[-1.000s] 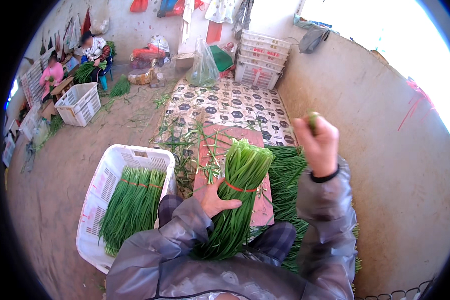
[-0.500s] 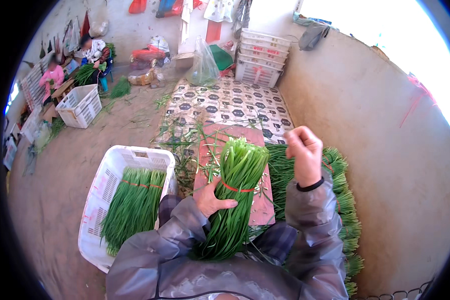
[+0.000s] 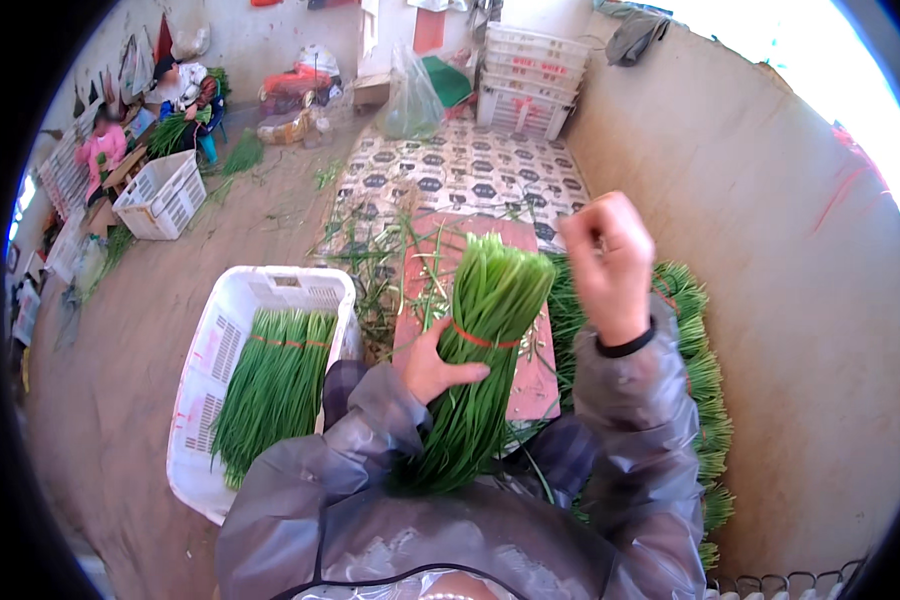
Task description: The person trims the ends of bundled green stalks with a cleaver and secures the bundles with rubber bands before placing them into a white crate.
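A thick bundle of garlic chives (image 3: pixel 495 300), tied with a red band (image 3: pixel 483 339), stands tilted in front of me with its pale cut ends up. My left hand (image 3: pixel 438 368) is wrapped round its left side, just below the band. Raised to the right of the bundle, my right hand (image 3: pixel 612 268) is closed, fingers curled inward and apart from the chives. Whatever it may hold is hidden. Under the bundle lies a reddish board (image 3: pixel 535 390) with trimmings on it. Several banded chive bundles (image 3: pixel 273 385) rest in a white plastic crate (image 3: pixel 185 440) on the left.
More chive bundles (image 3: pixel 705 380) line the right side by the wall (image 3: pixel 770 300). Loose leaves litter the patterned floor sheet (image 3: pixel 460 165). Stacked white crates (image 3: pixel 530 80) stand at the back, near a clear plastic bag (image 3: pixel 410 100). Two people sit far left behind another crate (image 3: pixel 160 200).
My view has tilted down slightly. The bundle and my left hand sit slightly higher and further right in view. My right hand is still raised, with its fingers turned a little.
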